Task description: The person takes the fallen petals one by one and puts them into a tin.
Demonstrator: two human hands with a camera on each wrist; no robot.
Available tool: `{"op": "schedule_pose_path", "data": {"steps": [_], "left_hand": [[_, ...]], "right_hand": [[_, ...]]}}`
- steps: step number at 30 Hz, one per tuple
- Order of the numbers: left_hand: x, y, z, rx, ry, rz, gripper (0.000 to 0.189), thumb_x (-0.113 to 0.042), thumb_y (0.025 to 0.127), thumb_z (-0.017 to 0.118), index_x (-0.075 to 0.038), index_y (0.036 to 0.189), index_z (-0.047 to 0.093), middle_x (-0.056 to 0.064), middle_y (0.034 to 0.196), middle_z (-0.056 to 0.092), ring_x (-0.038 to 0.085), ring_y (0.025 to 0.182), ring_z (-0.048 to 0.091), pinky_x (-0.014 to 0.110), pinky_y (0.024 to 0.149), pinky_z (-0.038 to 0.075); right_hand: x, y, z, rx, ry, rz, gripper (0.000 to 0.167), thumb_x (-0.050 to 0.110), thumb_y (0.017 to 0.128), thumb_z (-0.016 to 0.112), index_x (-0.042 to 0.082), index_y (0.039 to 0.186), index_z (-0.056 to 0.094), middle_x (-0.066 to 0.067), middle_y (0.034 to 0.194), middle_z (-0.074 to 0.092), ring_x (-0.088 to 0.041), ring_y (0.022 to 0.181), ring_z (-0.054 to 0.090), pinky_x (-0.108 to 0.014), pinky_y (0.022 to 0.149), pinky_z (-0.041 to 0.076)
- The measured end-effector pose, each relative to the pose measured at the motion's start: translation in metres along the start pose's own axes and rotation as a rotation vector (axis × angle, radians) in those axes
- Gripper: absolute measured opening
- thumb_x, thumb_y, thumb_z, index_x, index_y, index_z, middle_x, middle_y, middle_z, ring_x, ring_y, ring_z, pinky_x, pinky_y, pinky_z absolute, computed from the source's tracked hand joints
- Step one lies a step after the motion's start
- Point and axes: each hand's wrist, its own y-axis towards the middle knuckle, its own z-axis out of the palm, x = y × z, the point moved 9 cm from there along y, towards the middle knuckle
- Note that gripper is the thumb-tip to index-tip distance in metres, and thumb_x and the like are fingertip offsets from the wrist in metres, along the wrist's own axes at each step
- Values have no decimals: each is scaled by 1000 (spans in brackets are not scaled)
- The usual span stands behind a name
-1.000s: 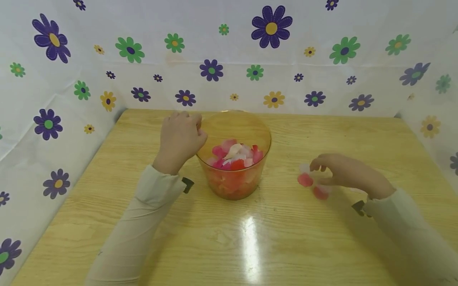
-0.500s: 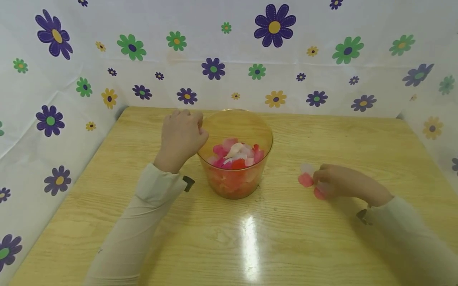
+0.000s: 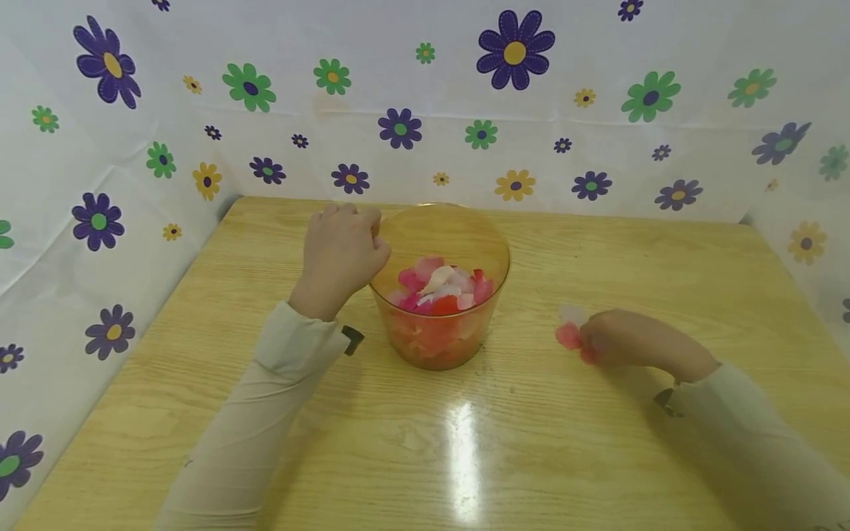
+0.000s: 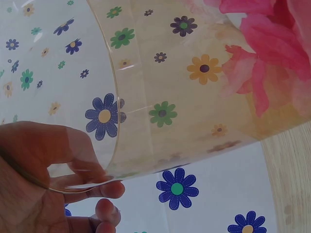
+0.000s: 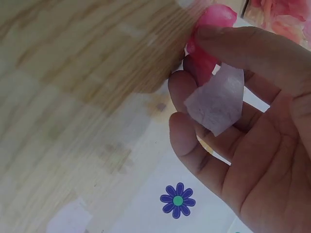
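A see-through amber plastic bucket [image 3: 438, 343] stands upright on the table, part filled with pink, red, white and cream petals [image 3: 445, 291]. My left hand [image 3: 341, 254] grips its rim on the left side; in the left wrist view the thumb and fingers [image 4: 109, 189] lie on either side of the clear wall. To the right of the bucket, my right hand [image 3: 634, 343] is low at the table. Its thumb [image 5: 243, 43] pinches a pink petal [image 5: 214, 19] against the fingers, and a whitish petal [image 5: 221, 102] lies across them. Pink [image 3: 567, 335] and pale petals [image 3: 571, 315] show beside its fingertips.
The wood-grain table [image 3: 398, 442] carries a bright light reflection in front. A white cloth with printed flowers [image 3: 398, 88] hangs behind and along both sides. A pale petal [image 5: 68, 216] appears at the bottom left of the right wrist view.
My right hand has come down onto the petals, and its fingers have closed together on them. The left hand has kept its hold on the bucket. The head view has shifted slightly.
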Motion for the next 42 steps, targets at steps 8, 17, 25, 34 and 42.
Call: {"op": "schedule_pose_path", "data": {"steps": [8, 17, 25, 34, 42], "left_hand": [[1, 0, 2, -8, 10, 6, 16, -17, 82, 52, -7, 90, 62, 11, 81, 60, 30, 86, 50, 43, 81, 42], [2, 1, 2, 7, 9, -3, 16, -16, 82, 52, -7, 90, 62, 11, 81, 58, 29, 85, 49, 42, 81, 41], [2, 0, 0, 1, -10, -6, 13, -15, 81, 50, -7, 84, 60, 12, 80, 57, 30, 84, 49, 43, 79, 40], [3, 2, 1, 3, -11, -6, 11, -15, 80, 50, -8, 80, 59, 10, 77, 55, 29, 80, 47, 40, 77, 39], [3, 1, 0, -1, -14, -5, 10, -15, 80, 51, -8, 83, 58, 10, 78, 56, 29, 80, 47, 41, 77, 39]], "right_hand": [[-1, 0, -4, -19, -4, -13, 17, 3, 77, 68, 13, 69, 56, 8, 63, 49, -4, 60, 40, -21, 56, 39], [-3, -5, -67, -79, 64, 107, 13, 0, 81, 64, 14, 81, 63, 5, 73, 59, -8, 68, 50, -25, 65, 46], [43, 30, -156, -267, -68, -36, 13, -1, 78, 67, 11, 82, 64, 1, 78, 65, -9, 70, 57, -30, 68, 50], [110, 89, -171, -235, 8, -168, 6, 6, 85, 64, 11, 88, 65, -1, 86, 66, -15, 80, 59, -32, 76, 51], [135, 120, -145, -131, 55, -198, 8, 8, 85, 65, 11, 92, 65, 0, 90, 66, -15, 88, 60, -29, 82, 51]]}}
